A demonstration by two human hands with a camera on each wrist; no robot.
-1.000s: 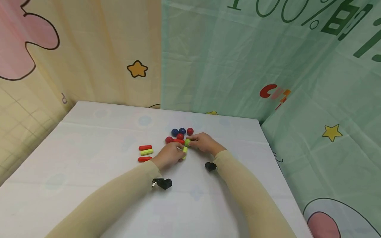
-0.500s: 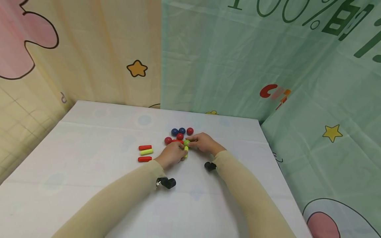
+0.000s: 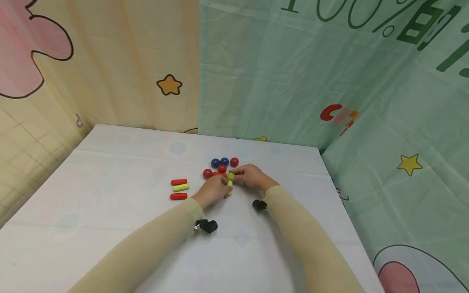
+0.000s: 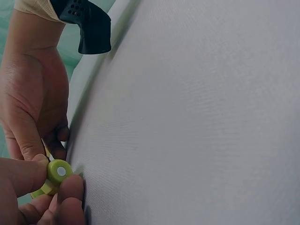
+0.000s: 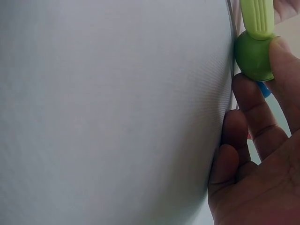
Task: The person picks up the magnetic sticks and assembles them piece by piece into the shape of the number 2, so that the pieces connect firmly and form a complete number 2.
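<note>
Well to the left of the green ball [image 3: 230, 176], three short rods lie roughly parallel on the white surface [image 3: 110, 203]: a far red rod [image 3: 179, 182], a yellow rod [image 3: 181, 187] just beside it and a near red rod [image 3: 178, 196] closest to the person. Next rightward, nearer the green ball and about level with it, sits a first red ball [image 3: 207, 173]. The left hand [image 3: 212, 190] comes in from the near left of the green ball, its grip closed down to the width of a yellow-green rod [image 3: 230, 188], which thumb and fingers pinch; the left wrist view shows a pale disc on that rod's end. Beyond and to the left of the green ball, two dark blue balls [image 3: 215, 163] sit side by side, with a second red ball [image 3: 222, 168] nearer. A middle red rod [image 3: 219, 174], partly hidden by the left hand, lies between the first red ball and the green ball; whether it meets the green ball I cannot tell. The yellow-green rod runs from the green ball's near side, its end touching it. Behind the green ball, slightly right, is a third red ball [image 3: 234, 162]. The right hand [image 3: 252, 177] reaches in from the green ball's right, its grip closed to the ball's width, thumb and forefinger pinching it.
</note>
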